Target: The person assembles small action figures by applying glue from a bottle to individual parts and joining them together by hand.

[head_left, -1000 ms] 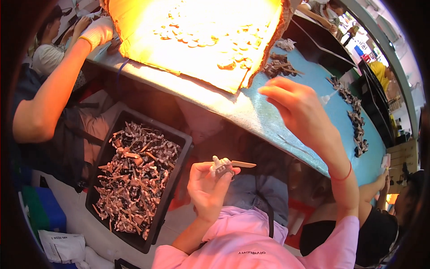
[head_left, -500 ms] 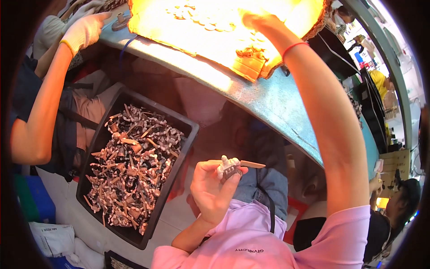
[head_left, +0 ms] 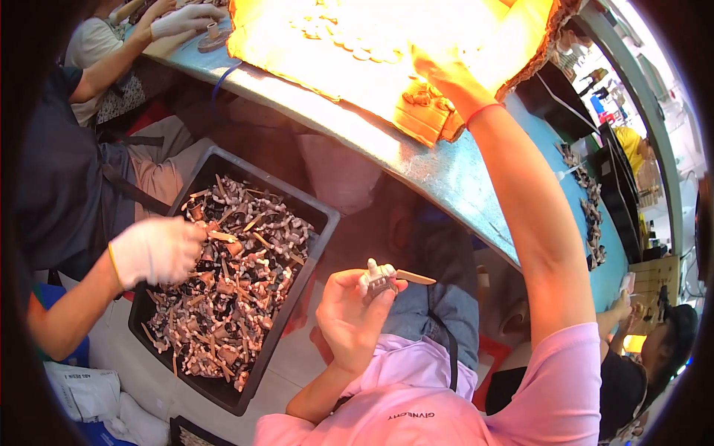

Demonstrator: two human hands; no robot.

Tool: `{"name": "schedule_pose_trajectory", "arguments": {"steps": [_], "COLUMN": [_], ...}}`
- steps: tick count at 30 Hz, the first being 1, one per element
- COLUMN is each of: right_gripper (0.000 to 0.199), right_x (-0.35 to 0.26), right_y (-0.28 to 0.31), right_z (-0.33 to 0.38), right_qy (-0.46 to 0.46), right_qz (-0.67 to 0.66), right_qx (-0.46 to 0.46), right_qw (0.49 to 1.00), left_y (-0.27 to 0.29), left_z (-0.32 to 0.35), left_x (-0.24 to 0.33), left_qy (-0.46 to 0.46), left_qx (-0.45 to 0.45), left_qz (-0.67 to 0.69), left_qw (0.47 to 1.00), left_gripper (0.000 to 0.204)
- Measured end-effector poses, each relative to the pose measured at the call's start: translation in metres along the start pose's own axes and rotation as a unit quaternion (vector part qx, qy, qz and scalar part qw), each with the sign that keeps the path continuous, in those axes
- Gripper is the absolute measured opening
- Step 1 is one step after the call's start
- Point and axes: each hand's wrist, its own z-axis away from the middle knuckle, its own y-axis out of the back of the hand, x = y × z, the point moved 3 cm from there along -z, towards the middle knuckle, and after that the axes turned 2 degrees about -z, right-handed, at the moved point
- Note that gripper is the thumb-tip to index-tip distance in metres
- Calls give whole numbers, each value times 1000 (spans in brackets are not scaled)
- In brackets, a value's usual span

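Grey-and-cream figurine part (head_left: pixel 378 282): one, small; held up over the lap of the person in pink, right of the bin, apart from the bench.
Brown strip (head_left: pixel 416 278): one, slim, blade-shaped; juts out to the right from the figurine part.
Left hand (head_left: pixel 348 320): bare; grasping the figurine part between thumb and fingers, palm turned up.
Right hand (head_left: pixel 444 68): bare, red band at the wrist; reached far over the lit tray; fingers lost in glare, so cannot tell whether it grips anything.
Tray (head_left: pixel 264 44): cardboard, ragged-edged, brightly lit; on the far part of the bench.
Small pieces (head_left: pixel 361 50): several, in a loose curved row on the tray; detail washed out.
Bench (head_left: pixel 465 189): light blue; runs from far left to near right.
Dark bin (head_left: pixel 286 327): left of the left hand; heaped with mixed figurine parts (head_left: pixel 238 297).
Gloved hand (head_left: pixel 160 251): another person's, white; over the bin's left side, grip unclear.
Grey parts (head_left: pixel 593 223): a line along the bench's right side.
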Motion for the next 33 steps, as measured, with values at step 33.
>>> {"name": "schedule_pose_trajectory", "arguments": {"steps": [33], "right_gripper": [19], "right_x": [34], "right_y": [87], "right_z": [317], "right_qy": [-334], "right_qz": [-866], "right_qx": [48], "right_qw": [370], "left_y": [-113], "left_z": [-14], "left_x": [-78], "left_qy": [-319], "left_qx": [-133], "left_qz": [-318], "left_qw": [883], "left_gripper": [27]}}
